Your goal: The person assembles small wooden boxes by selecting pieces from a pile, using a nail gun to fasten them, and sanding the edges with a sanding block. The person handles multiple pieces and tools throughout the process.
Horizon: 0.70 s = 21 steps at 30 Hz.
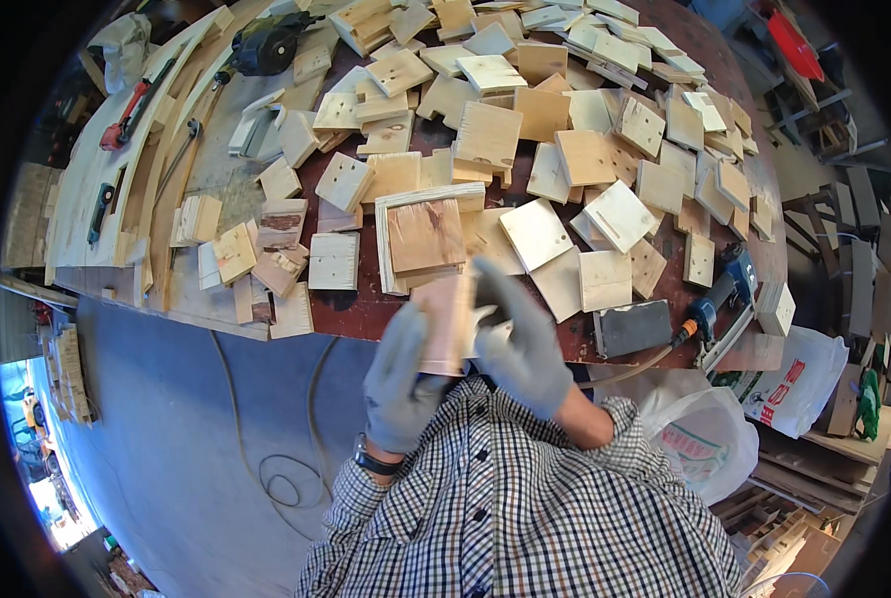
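Observation:
In front of my chest, my left hand (398, 379), in a grey glove, is closed around a small wooden block (444, 317) and holds it tilted on edge. My right hand (527, 344), gloved too, is just right of the block with fingers and thumb apart; motion blurs it, and whether its fingertips touch the block is unclear. Just beyond my hands, a square reddish-brown wooden piece (426, 237) lies against pale wooden strips (383, 239) set as a corner. Many loose wooden blocks (487, 135), some with dark holes, are heaped behind it on the dark red tabletop (366, 314).
A blue power tool (730, 289) with a hose lies at the right, beside a dark flat block (633, 329). Red-handled cutters (127, 125), a black tool (266, 45) and long boards lie at the left. Plastic bags (705, 439) hang near the right edge; a cable (284, 488) trails across the floor.

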{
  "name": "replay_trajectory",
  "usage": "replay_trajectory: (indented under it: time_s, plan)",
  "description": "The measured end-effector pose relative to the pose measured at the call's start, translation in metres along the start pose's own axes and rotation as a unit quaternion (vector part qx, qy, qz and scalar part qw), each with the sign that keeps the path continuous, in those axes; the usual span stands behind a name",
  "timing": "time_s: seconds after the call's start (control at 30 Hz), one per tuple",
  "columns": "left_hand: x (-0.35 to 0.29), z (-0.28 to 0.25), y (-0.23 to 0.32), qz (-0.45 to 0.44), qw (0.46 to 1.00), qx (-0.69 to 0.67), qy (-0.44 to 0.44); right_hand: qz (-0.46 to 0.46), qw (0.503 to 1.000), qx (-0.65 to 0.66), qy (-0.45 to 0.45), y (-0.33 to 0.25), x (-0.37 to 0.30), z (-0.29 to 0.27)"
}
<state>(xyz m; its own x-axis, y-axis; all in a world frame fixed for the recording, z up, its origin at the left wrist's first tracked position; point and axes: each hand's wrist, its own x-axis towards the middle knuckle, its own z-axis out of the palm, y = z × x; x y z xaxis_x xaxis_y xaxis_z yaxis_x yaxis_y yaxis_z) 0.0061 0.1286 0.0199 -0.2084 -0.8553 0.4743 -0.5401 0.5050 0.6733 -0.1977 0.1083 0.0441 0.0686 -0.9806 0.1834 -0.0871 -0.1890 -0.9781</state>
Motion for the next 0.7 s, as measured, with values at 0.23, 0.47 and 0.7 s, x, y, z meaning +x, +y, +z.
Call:
replay_trajectory:
  time_s: [0.23, 0.47, 0.7]
  plan:
    - [0.041, 0.019, 0.008, 0.099, 0.990, 0.076, -0.066, 0.177, 0.981, 0.073, 0.013, -0.019, 0.012, -0.035]
    - [0.097, 0.005, -0.057, 0.047, 0.935, 0.314, -0.156, 0.090, 0.961, -0.153, 0.211, 0.074, 0.187, -0.165]
    - [0.085, 0.022, -0.072, -0.024, 0.932, 0.299, -0.203, 0.057, 0.712, -0.675, 0.183, 0.080, 0.219, -0.166]
